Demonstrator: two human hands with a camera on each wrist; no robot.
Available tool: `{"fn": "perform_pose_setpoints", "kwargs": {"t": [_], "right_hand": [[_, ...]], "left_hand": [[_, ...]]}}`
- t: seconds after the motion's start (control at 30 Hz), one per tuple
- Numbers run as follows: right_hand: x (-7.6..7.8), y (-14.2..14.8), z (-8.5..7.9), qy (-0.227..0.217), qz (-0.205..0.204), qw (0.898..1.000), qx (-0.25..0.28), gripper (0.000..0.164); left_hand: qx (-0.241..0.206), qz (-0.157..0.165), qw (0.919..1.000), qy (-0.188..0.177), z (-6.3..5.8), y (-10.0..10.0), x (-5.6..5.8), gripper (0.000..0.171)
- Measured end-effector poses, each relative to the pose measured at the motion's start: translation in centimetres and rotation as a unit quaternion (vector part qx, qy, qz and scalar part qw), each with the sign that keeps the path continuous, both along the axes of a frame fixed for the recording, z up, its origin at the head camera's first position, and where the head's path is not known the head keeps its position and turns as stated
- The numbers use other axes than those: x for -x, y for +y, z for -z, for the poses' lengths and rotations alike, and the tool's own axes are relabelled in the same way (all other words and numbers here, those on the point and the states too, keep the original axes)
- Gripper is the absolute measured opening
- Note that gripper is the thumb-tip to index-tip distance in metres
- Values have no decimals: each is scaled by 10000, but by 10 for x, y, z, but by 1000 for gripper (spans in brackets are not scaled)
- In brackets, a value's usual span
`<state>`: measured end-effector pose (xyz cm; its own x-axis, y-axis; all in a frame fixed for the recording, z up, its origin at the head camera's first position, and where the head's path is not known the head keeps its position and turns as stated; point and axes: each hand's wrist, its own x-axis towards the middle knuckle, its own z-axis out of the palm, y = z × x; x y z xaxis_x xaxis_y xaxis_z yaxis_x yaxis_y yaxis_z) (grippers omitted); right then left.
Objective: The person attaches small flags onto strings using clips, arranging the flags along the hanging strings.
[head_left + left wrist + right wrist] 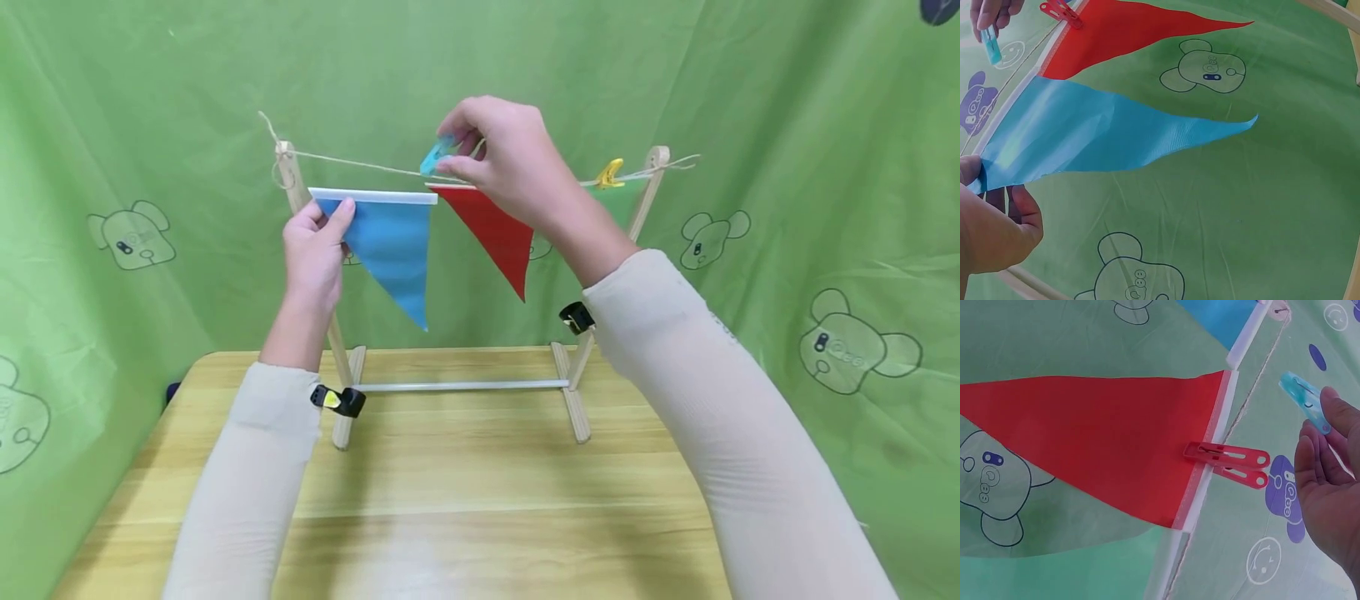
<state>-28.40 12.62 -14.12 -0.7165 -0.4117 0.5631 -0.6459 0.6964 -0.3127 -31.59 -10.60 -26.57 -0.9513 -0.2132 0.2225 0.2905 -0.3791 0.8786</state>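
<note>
My left hand (pixel 315 246) pinches the white-banded top left corner of a blue triangular pennant (pixel 393 250), which hangs point down just below the string (pixel 360 162). Between the thumb and fingers of my right hand (pixel 510 154) is a light blue clothespin (pixel 437 156), held over the string near the pennant's right end. A red pennant (pixel 1116 437) hangs beside the blue one, fixed to the string by a red clothespin (pixel 1229 462). In the head view my right hand covers that red clothespin.
A yellow clothespin (pixel 610 173) sits on the string at the right, over a green pennant (pixel 617 202). Two wooden posts (pixel 296 175) carry the string, joined low down by a white rod (pixel 461 386). The stand rests on a wooden table (pixel 480 500) before a green curtain (pixel 480 50).
</note>
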Motion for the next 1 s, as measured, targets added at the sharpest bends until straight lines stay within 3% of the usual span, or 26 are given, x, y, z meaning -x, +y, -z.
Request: {"fn": "perform_pose_setpoints", "kwargs": {"t": [0.23, 0.73, 1.0], "right_hand": [[3, -10, -8, 12, 89, 9998, -160, 32], [18, -27, -17, -383, 389, 9978, -379, 29], [26, -40, -21, -637, 590, 9945, -580, 28]], "left_hand": [[-4, -10, 9999, 132, -5, 3, 5, 19], [-322, 162, 9993, -18, -11, 4, 8, 28], [-284, 87, 9995, 100, -15, 6, 11, 26]]}}
